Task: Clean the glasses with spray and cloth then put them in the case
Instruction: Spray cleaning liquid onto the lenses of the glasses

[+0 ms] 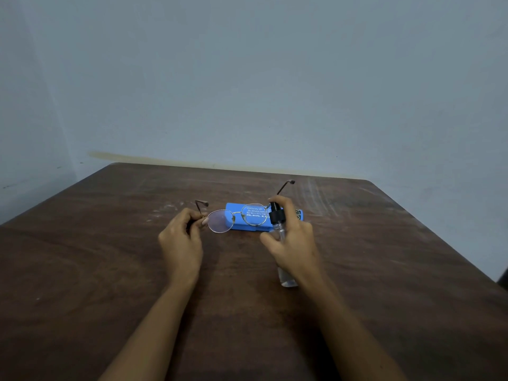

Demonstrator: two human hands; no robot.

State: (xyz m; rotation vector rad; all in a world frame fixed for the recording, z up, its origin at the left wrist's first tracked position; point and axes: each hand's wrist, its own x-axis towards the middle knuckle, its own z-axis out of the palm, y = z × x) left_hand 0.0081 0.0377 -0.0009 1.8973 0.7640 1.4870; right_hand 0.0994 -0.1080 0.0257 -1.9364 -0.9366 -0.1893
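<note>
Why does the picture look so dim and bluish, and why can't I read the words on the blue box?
Head view: weak, even light leaves only faint shadows on the brown wooden table; the white print on the blue plastic glasses case is tiny, soft, and partly behind a lens of the thin metal-rimmed glasses.
</note>
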